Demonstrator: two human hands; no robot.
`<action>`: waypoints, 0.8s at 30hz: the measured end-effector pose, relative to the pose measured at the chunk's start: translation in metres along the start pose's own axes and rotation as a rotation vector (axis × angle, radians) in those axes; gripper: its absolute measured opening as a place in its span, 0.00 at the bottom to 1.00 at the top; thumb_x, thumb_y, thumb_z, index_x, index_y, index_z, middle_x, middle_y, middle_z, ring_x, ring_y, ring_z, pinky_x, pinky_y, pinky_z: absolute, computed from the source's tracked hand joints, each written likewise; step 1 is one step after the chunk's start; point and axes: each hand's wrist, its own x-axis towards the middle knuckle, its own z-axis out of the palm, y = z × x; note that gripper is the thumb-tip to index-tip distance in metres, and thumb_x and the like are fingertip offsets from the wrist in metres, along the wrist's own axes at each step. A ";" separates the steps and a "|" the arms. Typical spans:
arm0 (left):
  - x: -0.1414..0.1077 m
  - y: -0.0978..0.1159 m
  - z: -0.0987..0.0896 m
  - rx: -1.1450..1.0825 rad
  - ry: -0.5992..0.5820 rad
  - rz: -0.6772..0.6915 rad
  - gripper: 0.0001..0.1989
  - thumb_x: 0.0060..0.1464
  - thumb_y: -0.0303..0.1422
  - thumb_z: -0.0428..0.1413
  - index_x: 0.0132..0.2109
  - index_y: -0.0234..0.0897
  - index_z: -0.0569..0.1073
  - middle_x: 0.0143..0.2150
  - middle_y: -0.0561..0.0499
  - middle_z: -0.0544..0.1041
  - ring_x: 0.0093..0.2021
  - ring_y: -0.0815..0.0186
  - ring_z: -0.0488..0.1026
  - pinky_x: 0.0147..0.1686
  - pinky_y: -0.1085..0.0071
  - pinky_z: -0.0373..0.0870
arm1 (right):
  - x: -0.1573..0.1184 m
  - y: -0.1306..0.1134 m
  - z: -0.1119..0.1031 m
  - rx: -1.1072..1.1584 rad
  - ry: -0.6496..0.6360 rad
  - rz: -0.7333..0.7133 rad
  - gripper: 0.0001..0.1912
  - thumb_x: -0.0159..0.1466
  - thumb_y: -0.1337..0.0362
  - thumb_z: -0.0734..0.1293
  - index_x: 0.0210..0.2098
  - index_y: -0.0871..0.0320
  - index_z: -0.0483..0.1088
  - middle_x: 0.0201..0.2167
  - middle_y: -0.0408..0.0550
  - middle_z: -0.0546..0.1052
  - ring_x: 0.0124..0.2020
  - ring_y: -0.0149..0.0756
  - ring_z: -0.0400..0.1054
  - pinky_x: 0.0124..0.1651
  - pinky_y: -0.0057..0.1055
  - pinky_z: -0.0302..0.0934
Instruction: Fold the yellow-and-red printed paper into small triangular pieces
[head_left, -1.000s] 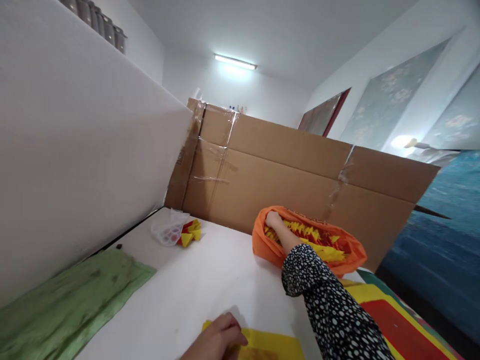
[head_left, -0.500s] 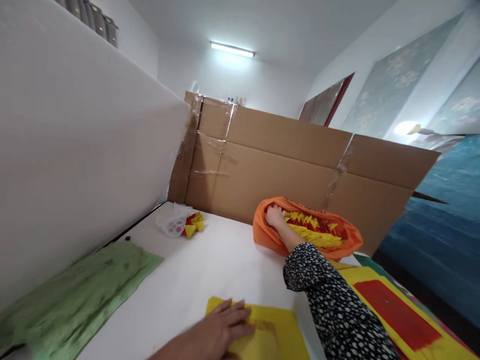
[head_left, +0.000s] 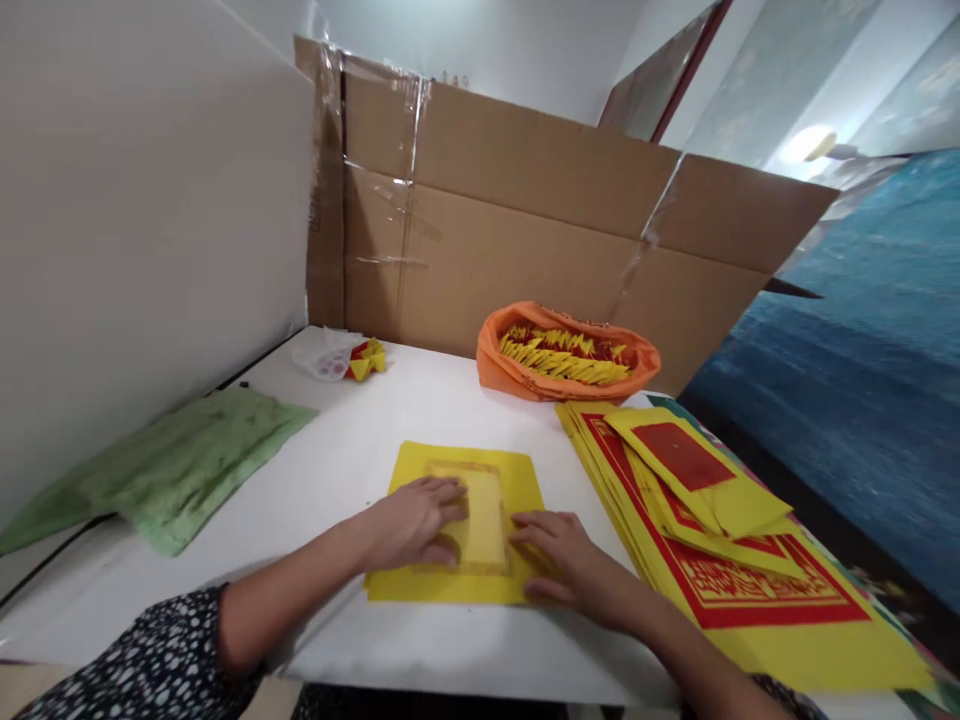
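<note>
The left hand (head_left: 424, 520) and right hand (head_left: 566, 560) are apart from each other, fingers loosely spread, neither closed round anything. Both appear to rest on the yellow sheet (head_left: 484, 520), which lies flat on the table (head_left: 431, 400), directly beneath and between them. The left hand reaches further in, its fingers over the left side of the pale panel in the middle; the right hand sits across the sheet's right edge, fingertips just beside that panel. The panel's long axis runs away from the person, so the hands flank it from either long side.

To the right, the pile of printed sheets (head_left: 720, 540) slants from far left to near right, closer to the right hand. Beyond the yellow sheet, slightly right, stands the orange bag (head_left: 499, 370), full of folded pieces (head_left: 570, 360). The green cloth (head_left: 202, 450) lies left, beyond the left forearm, and the cardboard (head_left: 525, 230) stands behind
</note>
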 end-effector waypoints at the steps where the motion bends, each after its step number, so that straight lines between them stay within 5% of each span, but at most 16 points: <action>1: -0.005 0.009 0.005 -0.019 -0.005 -0.004 0.27 0.49 0.45 0.64 0.55 0.43 0.73 0.61 0.42 0.69 0.63 0.48 0.63 0.63 0.52 0.55 | -0.014 0.003 0.010 0.017 0.017 0.010 0.25 0.59 0.54 0.72 0.54 0.49 0.68 0.62 0.53 0.66 0.61 0.46 0.60 0.60 0.44 0.55; 4: -0.017 0.030 0.021 -0.019 -0.003 -0.060 0.30 0.49 0.47 0.64 0.58 0.44 0.71 0.63 0.43 0.68 0.64 0.47 0.61 0.64 0.49 0.52 | -0.038 0.014 0.030 0.049 0.103 0.028 0.27 0.58 0.53 0.72 0.55 0.51 0.68 0.63 0.55 0.65 0.63 0.47 0.58 0.61 0.45 0.56; 9: -0.022 0.051 0.036 0.065 -0.057 -0.106 0.23 0.58 0.42 0.57 0.59 0.43 0.70 0.63 0.44 0.68 0.65 0.49 0.59 0.64 0.51 0.49 | -0.045 0.024 0.038 0.041 0.242 -0.050 0.13 0.64 0.60 0.68 0.49 0.52 0.73 0.55 0.53 0.74 0.58 0.43 0.65 0.58 0.45 0.59; 15: -0.017 0.064 0.049 0.109 -0.002 -0.145 0.20 0.60 0.40 0.55 0.57 0.41 0.71 0.60 0.42 0.69 0.62 0.47 0.62 0.62 0.50 0.51 | -0.038 0.014 0.039 -0.038 0.293 -0.117 0.22 0.62 0.54 0.70 0.52 0.56 0.70 0.55 0.56 0.73 0.57 0.46 0.65 0.56 0.45 0.58; 24: -0.009 0.066 0.042 -0.085 0.009 -0.117 0.12 0.57 0.39 0.58 0.46 0.40 0.77 0.48 0.45 0.76 0.52 0.53 0.72 0.56 0.57 0.62 | -0.032 0.012 0.035 -0.087 0.277 -0.173 0.13 0.64 0.57 0.69 0.46 0.55 0.75 0.49 0.51 0.78 0.53 0.42 0.70 0.54 0.39 0.57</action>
